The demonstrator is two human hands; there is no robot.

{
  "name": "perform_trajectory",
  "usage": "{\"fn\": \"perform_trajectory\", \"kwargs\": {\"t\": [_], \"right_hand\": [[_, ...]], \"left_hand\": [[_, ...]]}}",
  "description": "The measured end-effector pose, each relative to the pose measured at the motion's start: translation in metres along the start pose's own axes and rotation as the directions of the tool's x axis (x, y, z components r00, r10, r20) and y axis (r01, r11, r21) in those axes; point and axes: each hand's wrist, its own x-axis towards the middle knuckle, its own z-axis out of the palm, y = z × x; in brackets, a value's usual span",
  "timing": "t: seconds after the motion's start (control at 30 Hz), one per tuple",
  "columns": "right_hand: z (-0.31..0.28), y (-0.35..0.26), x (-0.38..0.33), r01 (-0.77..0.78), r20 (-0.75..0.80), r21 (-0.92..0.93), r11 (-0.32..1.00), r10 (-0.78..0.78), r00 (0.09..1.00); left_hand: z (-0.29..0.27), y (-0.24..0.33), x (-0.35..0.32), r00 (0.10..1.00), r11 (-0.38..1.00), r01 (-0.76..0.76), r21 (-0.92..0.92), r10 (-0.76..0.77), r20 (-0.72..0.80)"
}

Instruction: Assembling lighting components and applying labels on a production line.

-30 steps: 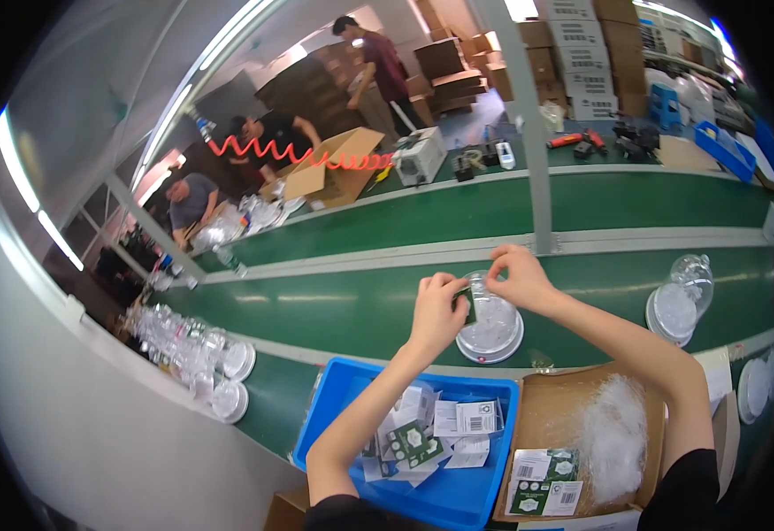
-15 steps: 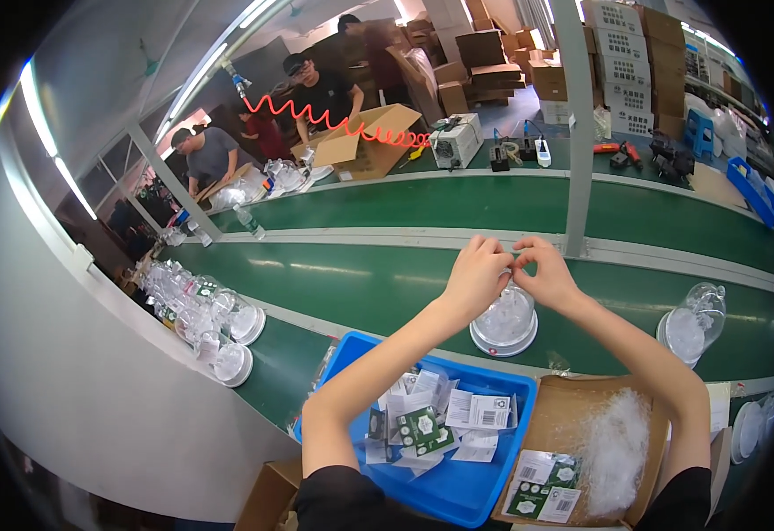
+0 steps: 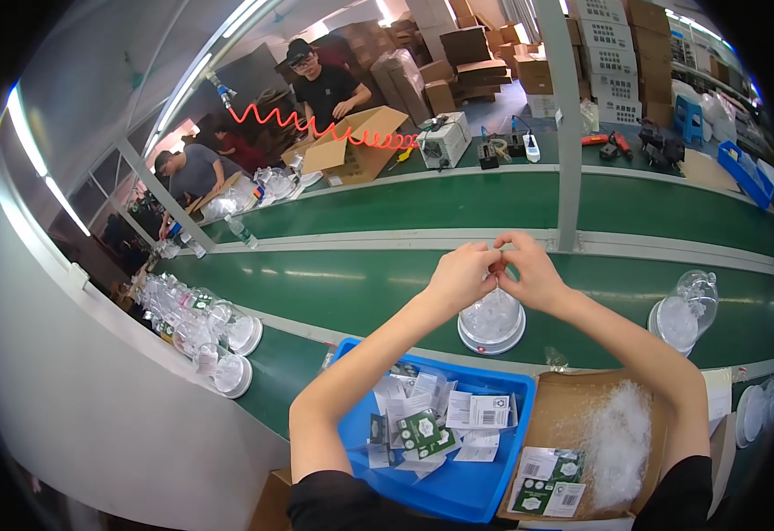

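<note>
Together, hands meet over the dome, grasp unclear, green belt open leftward.

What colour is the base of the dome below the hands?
The base is white, seen best in the head view.

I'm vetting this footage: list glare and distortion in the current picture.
Head view, left: tube lights blown white; head view, centre: pale glare streaks on the near belt, the rail bowed, fine detail in the dome hard to make out; head view, corners: black.

Left grip and right grip partly hide the clear dome.
</note>
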Motion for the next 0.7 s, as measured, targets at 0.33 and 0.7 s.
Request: {"fn": "perform_trajectory", "kwargs": {"t": [0.33,0.7], "right_hand": [[0.002,-0.001,0.015,0.066,0.136,-0.027,0.997,-0.062,0.989],[0.016,-0.003,0.014,-0.114,0.119,0.072,0.991,0.105,0.987]], "left_hand": [[-0.007,-0.013,-0.009,1.000,0.998,0.003,-0.065,-0.004,-0.009],[-0.008,-0.033,-0.012,0.993,0.972,0.116,-0.205,-0.115,0.018]]}}
